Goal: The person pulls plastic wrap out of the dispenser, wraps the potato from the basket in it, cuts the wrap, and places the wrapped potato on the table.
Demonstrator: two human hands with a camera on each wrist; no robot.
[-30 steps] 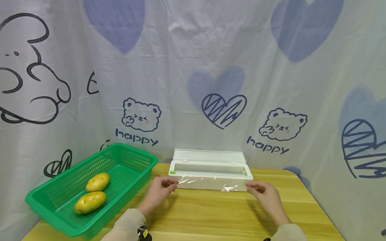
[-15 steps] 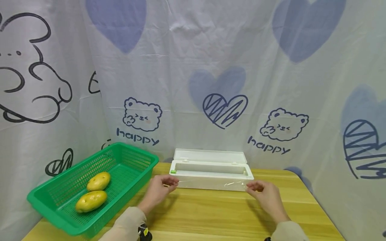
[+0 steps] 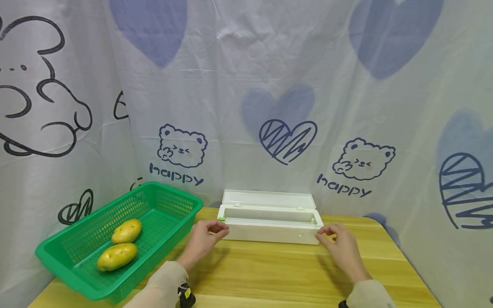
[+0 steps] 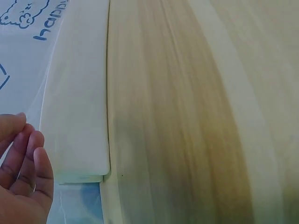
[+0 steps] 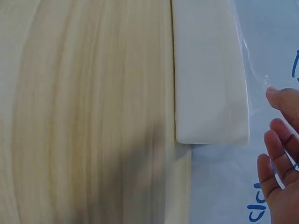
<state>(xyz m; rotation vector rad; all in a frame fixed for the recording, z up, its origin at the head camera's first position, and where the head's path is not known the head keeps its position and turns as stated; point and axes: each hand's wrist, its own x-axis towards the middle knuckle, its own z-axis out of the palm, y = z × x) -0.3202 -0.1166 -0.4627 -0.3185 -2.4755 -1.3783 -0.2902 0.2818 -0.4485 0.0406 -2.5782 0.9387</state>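
A white cling film dispenser box (image 3: 269, 234) lies at the back of the table with its lid (image 3: 269, 199) tipped back and a small green slider (image 3: 221, 218) at its left end. Clear cling film (image 5: 252, 70) runs across the box front between both hands, hard to make out in the head view. My left hand (image 3: 204, 240) pinches one corner of the film between thumb and forefinger, near the box's left end. At the right end, my right hand (image 3: 340, 248) pinches the other corner, its remaining fingers loosely bent.
To the left stands a green perforated basket (image 3: 169, 250) holding two yellow potatoes (image 3: 126, 231). A printed curtain (image 3: 231, 107) hangs right behind the box and along the sides. The wooden table (image 3: 269, 273) extends in front of the box.
Both hands have risen slightly with the film between them. The bright glints on the film in front of the box have faded. Box and basket stay where they were.
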